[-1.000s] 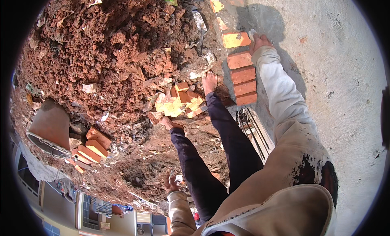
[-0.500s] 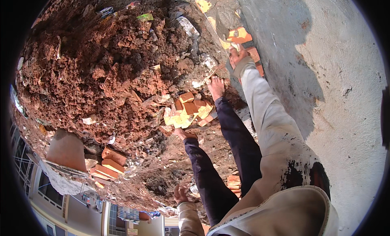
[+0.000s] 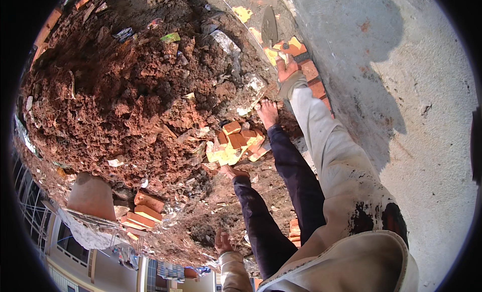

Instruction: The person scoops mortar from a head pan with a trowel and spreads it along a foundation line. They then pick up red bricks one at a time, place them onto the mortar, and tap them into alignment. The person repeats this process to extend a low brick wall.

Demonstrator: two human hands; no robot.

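Note:
My right hand [image 3: 287,69], at the end of the outstretched arm, is closed around the handle of a trowel. The trowel's pointed blade [image 3: 269,28] reaches over grey mortar [image 3: 282,22] on the brick course. Orange brick tops, partly smeared with mortar, show beside the hand, and bare red bricks [image 3: 315,85] continue under my forearm along the wall. A taut string [image 3: 246,27] runs along the course's left edge. My left hand [image 3: 222,241] hangs low near my leg, empty, its fingers loosely apart.
My bare feet stand on rough soil beside a heap of broken bricks [image 3: 235,143]. A mound of red earth [image 3: 125,91] with litter fills the left. More bricks [image 3: 145,211] are stacked at lower left. A plastered wall [image 3: 427,141] rises along the right.
The trowel blade has turned and now shows its flat face over the mortar. My right hand has shifted slightly left, and the view has moved a little. My left hand stays low.

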